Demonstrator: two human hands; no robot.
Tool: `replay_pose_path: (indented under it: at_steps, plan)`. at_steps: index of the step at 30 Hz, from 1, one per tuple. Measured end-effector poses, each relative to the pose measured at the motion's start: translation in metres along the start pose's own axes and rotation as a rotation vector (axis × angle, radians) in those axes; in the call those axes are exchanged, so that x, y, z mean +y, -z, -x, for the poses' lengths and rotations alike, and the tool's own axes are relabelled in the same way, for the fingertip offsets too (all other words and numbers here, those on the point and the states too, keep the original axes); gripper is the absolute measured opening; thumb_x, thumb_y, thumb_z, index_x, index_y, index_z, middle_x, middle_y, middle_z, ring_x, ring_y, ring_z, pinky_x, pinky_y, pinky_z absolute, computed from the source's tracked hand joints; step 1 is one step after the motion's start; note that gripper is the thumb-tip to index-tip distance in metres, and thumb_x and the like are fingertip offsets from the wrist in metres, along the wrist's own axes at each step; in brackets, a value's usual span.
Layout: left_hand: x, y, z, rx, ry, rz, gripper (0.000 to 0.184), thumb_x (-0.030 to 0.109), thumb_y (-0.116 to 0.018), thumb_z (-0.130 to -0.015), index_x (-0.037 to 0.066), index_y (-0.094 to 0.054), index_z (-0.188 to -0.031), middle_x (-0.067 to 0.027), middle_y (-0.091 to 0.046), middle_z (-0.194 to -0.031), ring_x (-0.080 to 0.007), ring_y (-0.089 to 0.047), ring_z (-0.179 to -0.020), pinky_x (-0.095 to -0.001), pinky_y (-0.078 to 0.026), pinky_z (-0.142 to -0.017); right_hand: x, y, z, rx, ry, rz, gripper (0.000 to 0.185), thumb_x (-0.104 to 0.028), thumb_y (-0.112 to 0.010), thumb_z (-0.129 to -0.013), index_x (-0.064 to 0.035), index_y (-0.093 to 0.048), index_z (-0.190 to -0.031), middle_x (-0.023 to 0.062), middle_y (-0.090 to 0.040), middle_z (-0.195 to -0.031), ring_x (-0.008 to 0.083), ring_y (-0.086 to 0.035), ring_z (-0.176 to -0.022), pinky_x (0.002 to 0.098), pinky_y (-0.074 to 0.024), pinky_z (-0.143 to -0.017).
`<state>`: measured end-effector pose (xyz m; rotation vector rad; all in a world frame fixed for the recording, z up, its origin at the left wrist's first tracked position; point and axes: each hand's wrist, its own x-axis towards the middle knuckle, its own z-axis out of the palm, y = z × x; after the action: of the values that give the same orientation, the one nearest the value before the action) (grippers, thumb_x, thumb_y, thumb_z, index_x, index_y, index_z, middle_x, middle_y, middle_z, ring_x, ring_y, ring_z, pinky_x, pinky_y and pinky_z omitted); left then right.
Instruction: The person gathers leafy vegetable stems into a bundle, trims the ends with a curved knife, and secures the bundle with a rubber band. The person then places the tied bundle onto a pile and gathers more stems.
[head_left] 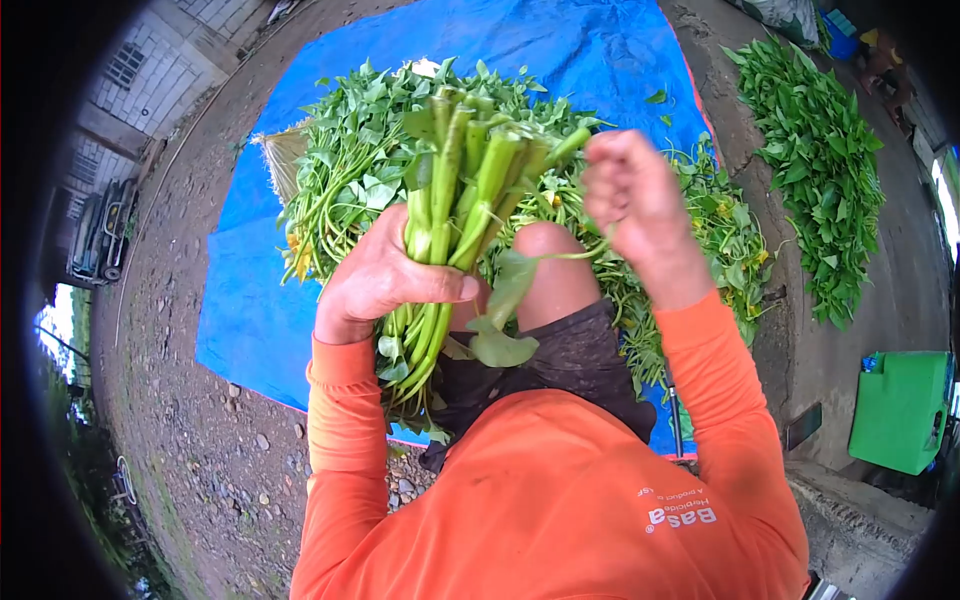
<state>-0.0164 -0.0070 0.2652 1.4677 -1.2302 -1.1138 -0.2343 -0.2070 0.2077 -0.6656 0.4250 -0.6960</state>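
My left hand [400, 270] is wrapped round a thick bundle of green stems [465, 190], held upright with the cut ends at the top and leaves hanging below. To the right of the bundle, my right hand [630, 195] is raised with its fingers curled; it pinches something thin, perhaps a stem, and the rest is blurred. A loose leafy stem [505, 350] hangs between the hands over my lap. Behind the bundle, a large heap of leafy greens [370, 130] lies on a blue tarp [250, 290].
More greens with yellow leaves [725, 235] lie on the tarp's right side. Further right are a long leafy pile [820, 180] and a green plastic container [900, 412]. A parked vehicle [100, 230] stands at the far left. Part of a person [880, 62] shows at the upper right.
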Motion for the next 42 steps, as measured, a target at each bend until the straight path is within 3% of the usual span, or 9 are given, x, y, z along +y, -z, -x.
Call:
replay_pose_path:
  at_steps: [3, 6, 8, 12, 14, 19, 34, 39, 42]
  plan:
    - [-0.021, 0.028, 0.013, 0.065, 0.088, 0.154, 0.061, 0.014, -0.088, -0.066, 0.001, -0.069, -0.122, -0.0045, -0.072, -0.103, -0.0178, -0.067, -0.086, -0.0336, -0.056, -0.081, -0.068, 0.057, -0.012, 0.249, 0.437, 0.247, 0.018, -0.015, -0.068, -0.099, 0.0018, -0.07, -0.104, -0.0049, -0.046, -0.065, 0.0062, -0.042, -0.053, 0.0248, -0.0374, -0.05]
    - [-0.039, 0.044, 0.028, 0.141, 0.009, 0.445, 0.066, 0.018, -0.084, -0.068, -0.003, -0.066, -0.128, -0.0179, -0.072, -0.116, -0.0271, -0.072, -0.08, -0.0391, -0.061, -0.074, -0.085, 0.156, -0.044, 0.941, 0.789, 2.208, 0.062, -0.032, -0.076, -0.096, 0.0056, -0.06, -0.143, 0.0297, -0.071, -0.126, 0.0449, -0.066, -0.123, 0.0555, -0.0474, -0.11]
    - [-0.047, 0.049, 0.023, 0.181, -0.108, 0.485, 0.068, 0.027, -0.086, -0.065, -0.003, -0.066, -0.123, -0.0212, -0.067, -0.12, -0.0262, -0.068, -0.071, -0.0343, -0.058, -0.063, -0.057, 0.117, -0.037, 0.674, 1.173, 1.964, 0.054, -0.029, -0.079, -0.097, 0.0043, -0.066, -0.138, 0.0225, -0.075, -0.12, 0.0336, -0.073, -0.111, 0.0479, -0.0555, -0.101]
    - [-0.052, 0.058, 0.017, 0.106, -0.085, 0.555, 0.069, 0.026, -0.087, -0.067, -0.002, -0.065, -0.127, -0.0216, -0.066, -0.123, -0.0264, -0.07, -0.082, -0.0333, -0.059, -0.065, 0.069, -0.033, 0.008, -0.325, 0.273, 0.736, 0.027, -0.018, -0.082, -0.099, 0.0027, -0.076, -0.115, 0.0098, -0.08, -0.102, 0.0153, -0.075, -0.091, 0.0305, -0.0603, -0.083]
    - [-0.051, 0.053, 0.015, 0.171, -0.081, 0.536, 0.069, 0.027, -0.088, -0.068, -0.001, -0.065, -0.127, -0.0228, -0.065, -0.129, -0.0229, -0.07, -0.077, -0.0333, -0.06, -0.066, 0.126, -0.066, 0.005, -0.438, 0.342, 0.672, 0.043, -0.021, -0.085, -0.097, 0.0082, -0.066, -0.122, 0.0111, -0.079, -0.096, 0.0168, -0.076, -0.087, 0.0314, -0.0605, -0.077]
    - [-0.05, 0.065, 0.031, 0.238, -0.101, 0.471, 0.066, 0.028, -0.086, -0.07, -0.001, -0.066, -0.125, -0.0266, -0.065, -0.137, -0.0222, -0.07, -0.075, -0.0344, -0.061, -0.068, 0.099, -0.075, -0.007, -0.363, 0.001, 0.684, 0.028, -0.011, -0.065, -0.105, 0.0095, -0.068, -0.123, 0.0177, -0.077, -0.096, 0.0194, -0.076, -0.082, 0.0335, -0.0587, -0.073]
    - [-0.046, 0.037, 0.024, -0.033, -0.047, 0.552, 0.07, 0.026, -0.092, -0.058, -0.005, -0.063, -0.114, -0.019, -0.061, -0.104, -0.0284, -0.065, -0.088, -0.0357, -0.06, -0.058, 0.005, -0.017, -0.045, -0.059, 1.403, 1.427, 0.016, -0.015, -0.078, -0.096, -0.0124, -0.081, -0.111, 0.0078, -0.067, -0.084, 0.0306, -0.068, -0.074, 0.0409, -0.055, -0.064]
    - [-0.052, 0.038, 0.031, 0.104, -0.059, 0.608, 0.066, 0.023, -0.089, -0.056, -0.007, -0.065, -0.11, -0.0206, -0.061, -0.104, -0.0273, -0.066, -0.083, -0.0336, -0.058, -0.053, -0.04, 0.075, -0.033, 0.744, 1.249, 1.953, 0.023, -0.019, -0.079, -0.096, -0.0054, -0.081, -0.115, 0.0151, -0.074, -0.096, 0.0324, -0.071, -0.087, 0.0435, -0.0578, -0.079]
    - [-0.051, 0.035, 0.017, 0.129, -0.086, 0.539, 0.069, 0.024, -0.087, -0.06, -0.005, -0.066, -0.118, -0.0233, -0.063, -0.112, -0.0253, -0.067, -0.069, -0.0353, -0.058, -0.06, 0.027, 0.058, -0.011, 0.209, 0.81, 1.323, 0.029, -0.019, -0.083, -0.094, -0.0002, -0.081, -0.116, 0.0166, -0.074, -0.099, 0.0267, -0.071, -0.089, 0.0383, -0.0577, -0.082]
